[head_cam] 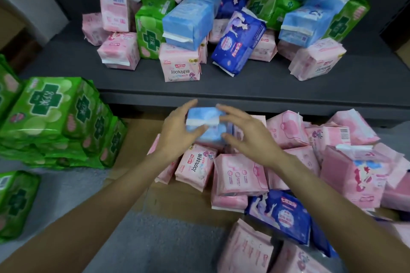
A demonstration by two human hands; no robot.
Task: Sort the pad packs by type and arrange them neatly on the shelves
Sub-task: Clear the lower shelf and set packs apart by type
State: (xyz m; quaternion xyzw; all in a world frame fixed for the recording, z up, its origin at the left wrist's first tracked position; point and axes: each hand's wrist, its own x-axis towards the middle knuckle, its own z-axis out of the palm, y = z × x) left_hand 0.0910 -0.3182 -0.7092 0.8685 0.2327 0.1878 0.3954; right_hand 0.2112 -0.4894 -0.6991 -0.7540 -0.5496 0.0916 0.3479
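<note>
We see a light blue pad pack [207, 125] held between two bare hands just below the front edge of a dark shelf [266, 86]. The left hand [179, 131] grips the pack's left side, thumb curled across its white seam and fingers wrapped behind. The right hand [246, 135] hovers at the pack's right side with fingers spread and lightly curved; we cannot tell whether they touch it. Beneath the hands lies a loose heap of pink packs [241, 175], with a dark blue pack [281, 215] among them near the bottom right. On the shelf above sits an unsorted pile: light blue packs [188, 22], green packs [148, 31], pink ones [180, 64] and a dark blue one [238, 44] leaning on end. At the left, green packs stand stacked in a neat block [55, 117], another green pack [15, 201] lying apart below it.
</note>
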